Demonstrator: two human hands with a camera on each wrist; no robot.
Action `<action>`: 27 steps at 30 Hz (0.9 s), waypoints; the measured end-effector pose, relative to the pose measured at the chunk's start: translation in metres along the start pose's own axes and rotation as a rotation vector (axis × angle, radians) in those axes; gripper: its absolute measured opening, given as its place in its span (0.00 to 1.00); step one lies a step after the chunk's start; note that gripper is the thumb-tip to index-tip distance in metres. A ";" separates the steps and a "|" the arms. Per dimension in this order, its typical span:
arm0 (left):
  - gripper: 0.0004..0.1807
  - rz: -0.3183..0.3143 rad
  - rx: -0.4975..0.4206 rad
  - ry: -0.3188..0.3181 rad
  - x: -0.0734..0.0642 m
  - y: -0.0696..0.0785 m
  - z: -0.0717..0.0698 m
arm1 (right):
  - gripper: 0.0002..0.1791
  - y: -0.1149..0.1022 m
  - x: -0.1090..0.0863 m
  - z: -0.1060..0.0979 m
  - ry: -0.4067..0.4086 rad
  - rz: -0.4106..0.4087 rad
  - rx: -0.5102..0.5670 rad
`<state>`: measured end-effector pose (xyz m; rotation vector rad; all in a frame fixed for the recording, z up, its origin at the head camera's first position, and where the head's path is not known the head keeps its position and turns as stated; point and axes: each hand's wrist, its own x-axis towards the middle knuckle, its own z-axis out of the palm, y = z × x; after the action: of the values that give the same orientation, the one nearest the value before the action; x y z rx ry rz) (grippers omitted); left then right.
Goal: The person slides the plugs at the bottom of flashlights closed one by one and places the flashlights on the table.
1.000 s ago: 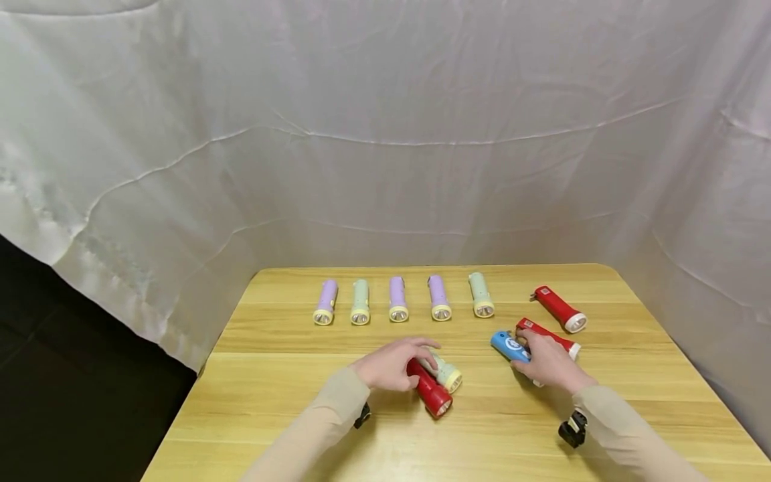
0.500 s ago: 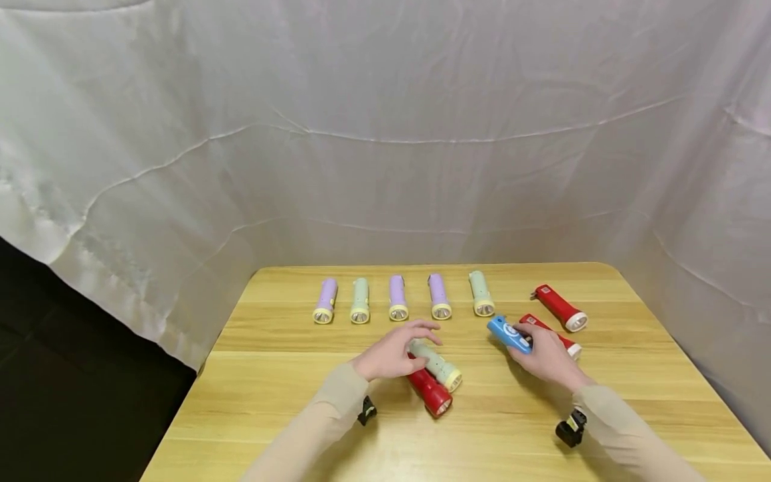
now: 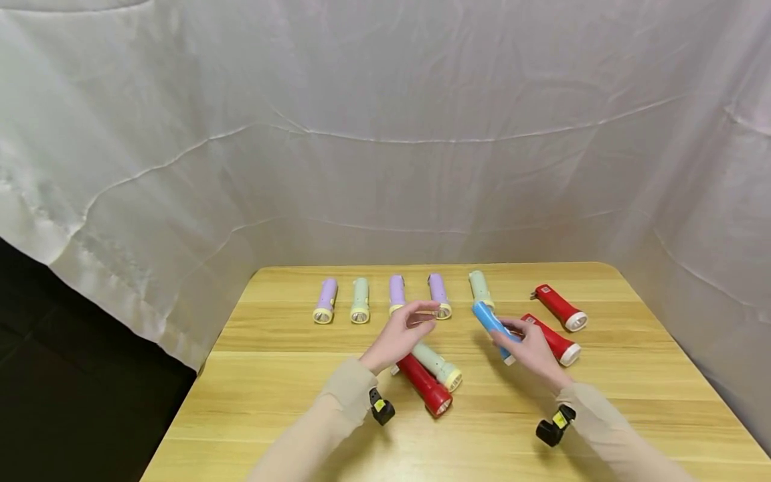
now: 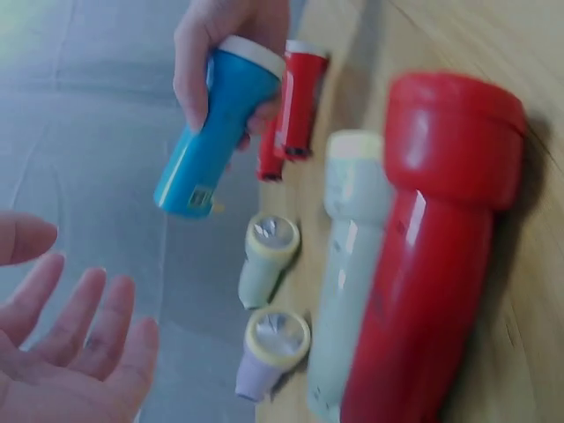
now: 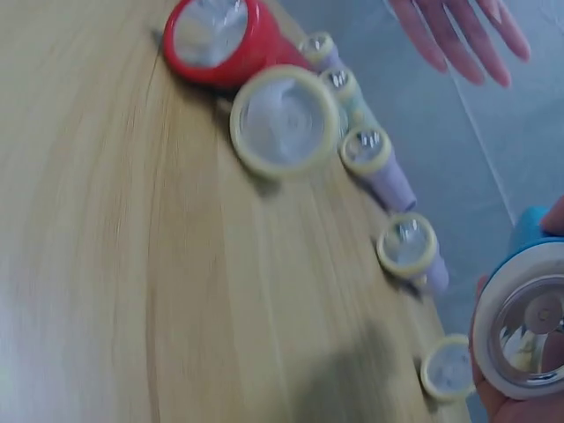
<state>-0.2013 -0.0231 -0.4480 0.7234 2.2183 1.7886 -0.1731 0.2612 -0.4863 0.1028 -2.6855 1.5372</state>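
Note:
My right hand point(image 3: 533, 348) grips a blue flashlight point(image 3: 495, 329) with a white head, lifted off the table and tilted. In the left wrist view the fingers wrap round that blue flashlight point(image 4: 216, 132) near its head. My left hand point(image 3: 402, 333) hovers above the table with loosely spread fingers and holds nothing; its bare palm and fingers point(image 4: 79, 344) show in the left wrist view. Below it lie a red flashlight point(image 3: 425, 386) and a pale green flashlight point(image 3: 438, 367), side by side. Just right of my right hand a red flashlight point(image 3: 557, 345) lies partly hidden.
Along the back of the wooden table point(image 3: 271, 375) stretches a row of purple and pale green flashlights, among them a purple one point(image 3: 328, 299) and a green one point(image 3: 360, 299). Another red flashlight point(image 3: 559, 306) lies at the back right. A grey curtain point(image 3: 421, 167) surrounds the table.
My right hand has lifted the blue flashlight and carried it left, away from the red one beside it. My left hand has risen and moved back from the red and green flashlights.

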 end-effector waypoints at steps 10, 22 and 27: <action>0.23 -0.150 -0.322 0.051 0.006 0.009 0.007 | 0.24 -0.023 -0.001 0.018 0.070 -0.041 -0.053; 0.24 -0.264 -0.454 0.011 0.003 0.009 0.014 | 0.21 -0.028 -0.010 0.039 0.150 -0.448 -0.185; 0.25 -0.283 -0.501 -0.001 0.002 0.007 0.017 | 0.23 -0.028 -0.012 0.043 0.172 -0.550 -0.231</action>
<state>-0.1940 -0.0066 -0.4446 0.2884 1.6522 2.0552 -0.1595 0.2101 -0.4852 0.6088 -2.3925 1.0183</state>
